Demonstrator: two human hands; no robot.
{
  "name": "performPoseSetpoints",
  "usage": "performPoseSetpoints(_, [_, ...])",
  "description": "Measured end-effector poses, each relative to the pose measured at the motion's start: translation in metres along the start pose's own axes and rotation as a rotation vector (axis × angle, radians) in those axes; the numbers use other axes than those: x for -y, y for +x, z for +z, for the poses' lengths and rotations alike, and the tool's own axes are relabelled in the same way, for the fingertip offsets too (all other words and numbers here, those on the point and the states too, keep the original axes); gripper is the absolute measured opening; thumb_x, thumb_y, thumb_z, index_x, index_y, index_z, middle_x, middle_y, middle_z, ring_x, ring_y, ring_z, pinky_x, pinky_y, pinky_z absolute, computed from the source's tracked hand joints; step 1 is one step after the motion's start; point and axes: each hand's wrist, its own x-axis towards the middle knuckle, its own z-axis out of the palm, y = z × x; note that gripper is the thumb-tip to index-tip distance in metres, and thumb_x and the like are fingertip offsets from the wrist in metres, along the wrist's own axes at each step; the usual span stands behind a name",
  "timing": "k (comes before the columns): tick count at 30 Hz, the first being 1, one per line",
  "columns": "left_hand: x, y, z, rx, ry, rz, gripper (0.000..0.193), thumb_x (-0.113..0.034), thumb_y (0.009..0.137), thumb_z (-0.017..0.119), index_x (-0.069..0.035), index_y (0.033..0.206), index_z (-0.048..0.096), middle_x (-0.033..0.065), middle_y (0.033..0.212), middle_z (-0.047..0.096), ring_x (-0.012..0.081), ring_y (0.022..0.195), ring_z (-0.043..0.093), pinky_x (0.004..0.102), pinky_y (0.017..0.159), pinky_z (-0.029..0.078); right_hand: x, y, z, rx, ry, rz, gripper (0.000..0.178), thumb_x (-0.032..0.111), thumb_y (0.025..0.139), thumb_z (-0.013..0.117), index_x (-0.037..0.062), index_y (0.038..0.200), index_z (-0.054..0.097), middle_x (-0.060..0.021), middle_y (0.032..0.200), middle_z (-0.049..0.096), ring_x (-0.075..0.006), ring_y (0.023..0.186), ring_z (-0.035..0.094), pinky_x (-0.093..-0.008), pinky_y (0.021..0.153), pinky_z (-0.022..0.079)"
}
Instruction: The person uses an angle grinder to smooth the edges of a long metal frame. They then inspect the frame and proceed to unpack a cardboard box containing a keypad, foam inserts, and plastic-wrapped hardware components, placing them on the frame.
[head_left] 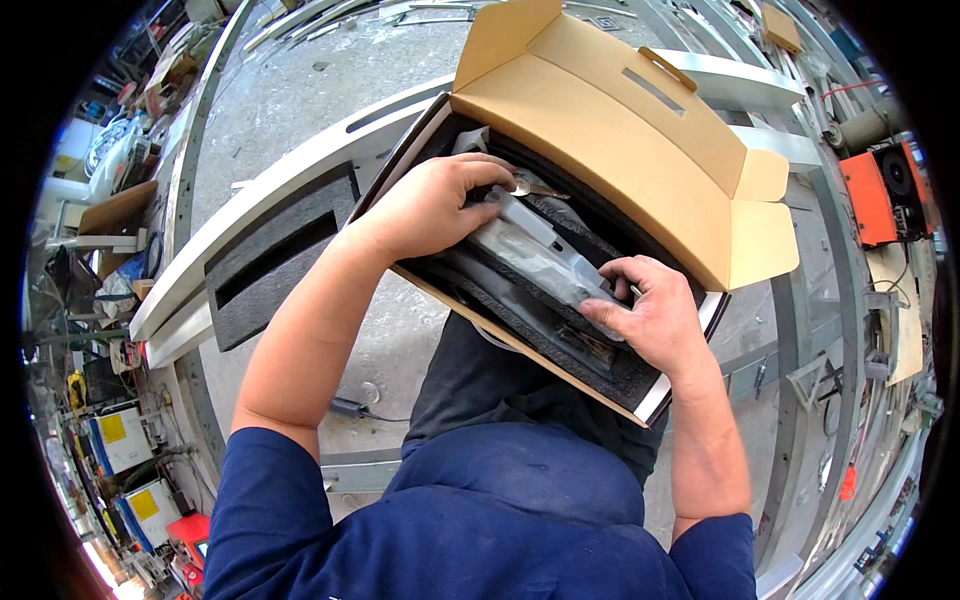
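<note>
An open cardboard box [600,110] lined with black foam [590,365] rests across my thighs, its lid folded back to the far right. Inside lies a long item in clear plastic wrap [535,250], its exact kind hidden by the wrap. My left hand [435,205] curls its fingers and thumb around the item's far left end. A small shiny metal piece [540,189] shows by those fingertips; I cannot tell what it is. At the near right end, my right hand [655,315] grips the same item between thumb and bent fingers.
A black foam sheet with a slot [280,255] lies left of the box, on a pale metal beam [240,215]. Metal frame bars surround me. An orange machine [885,195] stands at the right, and shelves of equipment [130,440] line the left. A cable [370,411] lies near my legs.
</note>
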Motion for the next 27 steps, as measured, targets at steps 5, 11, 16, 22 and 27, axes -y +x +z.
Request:
performPoseSetpoints(5, [0.006, 0.000, 0.006, 0.068, 0.009, 0.002, 0.024, -0.008, 0.092, 0.070, -0.006, 0.116, 0.076, 0.0131, 0.143, 0.061, 0.0317, 0.130, 0.059, 0.0393, 0.110, 0.048, -0.002, -0.001, 0.002, -0.132, 0.057, -0.021, 0.045, 0.027, 0.078, 0.088, -0.0028, 0.107, 0.072, -0.0144, 0.091, 0.067, -0.0224, 0.076, 0.064, -0.0338, 0.073, 0.054])
performPoseSetpoints(11, [0.004, 0.001, 0.010, 0.153, 0.231, 0.080, 0.030, -0.019, 0.096, 0.069, -0.017, 0.125, 0.076, 0.0161, 0.154, 0.050, 0.0350, 0.145, 0.043, 0.0455, 0.121, 0.036, -0.006, 0.000, 0.005, -0.189, 0.140, -0.042, 0.030, 0.012, 0.088, 0.074, -0.0036, 0.113, 0.071, -0.0151, 0.098, 0.068, -0.0236, 0.084, 0.068, -0.0329, 0.077, 0.055])
performPoseSetpoints(16, [-0.015, -0.002, 0.010, 0.255, 0.439, 0.078, 0.041, -0.042, 0.095, 0.069, -0.031, 0.135, 0.070, 0.0143, 0.164, 0.035, 0.0375, 0.153, 0.029, 0.0536, 0.126, 0.024, -0.009, 0.001, 0.007, -0.156, 0.150, -0.171, 0.025, 0.002, 0.091, 0.065, -0.0017, 0.115, 0.070, -0.0152, 0.101, 0.069, -0.0286, 0.091, 0.071, -0.0349, 0.081, 0.056])
performPoseSetpoints(22, [-0.007, -0.009, -0.001, 0.172, 0.378, 0.184, 0.061, -0.034, 0.086, 0.080, -0.022, 0.143, 0.062, 0.0153, 0.159, 0.043, 0.0370, 0.150, 0.035, 0.0509, 0.126, 0.026, 0.011, 0.003, 0.000, -0.143, -0.042, -0.228, 0.026, 0.004, 0.089, 0.069, 0.0009, 0.115, 0.071, -0.0165, 0.113, 0.071, -0.0347, 0.103, 0.069, -0.0397, 0.091, 0.056])
performPoseSetpoints(27, [-0.012, -0.033, -0.029, -0.050, 0.357, 0.023, 0.044, -0.016, 0.087, 0.077, -0.009, 0.129, 0.067, 0.0134, 0.132, 0.067, 0.0323, 0.125, 0.062, 0.0445, 0.110, 0.048, 0.017, 0.000, -0.010, -0.184, -0.122, -0.258, 0.025, 0.007, 0.088, 0.071, 0.0020, 0.113, 0.071, -0.0159, 0.112, 0.072, -0.0351, 0.106, 0.067, -0.0413, 0.093, 0.055])
